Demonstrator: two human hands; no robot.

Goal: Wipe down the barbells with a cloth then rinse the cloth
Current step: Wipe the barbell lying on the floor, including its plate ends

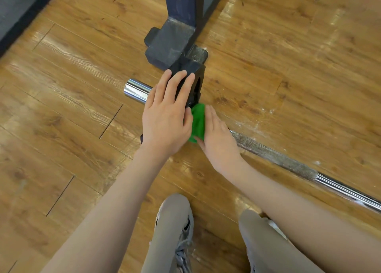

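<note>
Place: a gym or weight room.
Equipment: a chrome barbell [288,159] with a knurled grip section lies across a dark steel rack [175,41], its upright rising at the far centre.
Floor: wood-look plank floor [72,87], scuffed with white chalky marks on the right.

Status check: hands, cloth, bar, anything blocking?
Left hand flat on the black plate, fingers straight. Right hand pressing the green cloth on the barbell beside the plate. Rack post crowds the plate.
</note>
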